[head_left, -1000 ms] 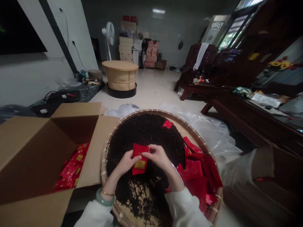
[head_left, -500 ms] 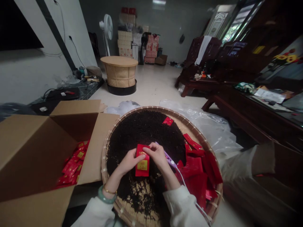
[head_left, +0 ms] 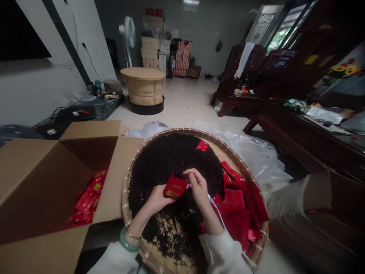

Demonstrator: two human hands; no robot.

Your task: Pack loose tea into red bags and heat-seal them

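A round woven tray (head_left: 219, 146) holds a heap of dark loose tea (head_left: 171, 160). My left hand (head_left: 156, 199) grips a small red packet (head_left: 175, 187) tilted over the tea. My right hand (head_left: 198, 186) is pinched on a thin purple tool (head_left: 209, 198) with a white cord, its tip at the packet's mouth. A pile of red packets (head_left: 239, 205) lies on the tray's right side. One more red packet (head_left: 202, 146) rests at the far edge of the tea.
An open cardboard box (head_left: 42, 182) on my left holds several filled red packets (head_left: 85, 201). Clear plastic sheeting (head_left: 251, 152) lies beyond the tray. A dark wooden bench (head_left: 308, 140) runs along the right. A round wicker table (head_left: 145, 89) and a fan (head_left: 129, 34) stand farther back.
The packet has tipped from upright to slanted in my left hand. My right hand has shifted from the packet's top edge to holding the purple tool beside it.
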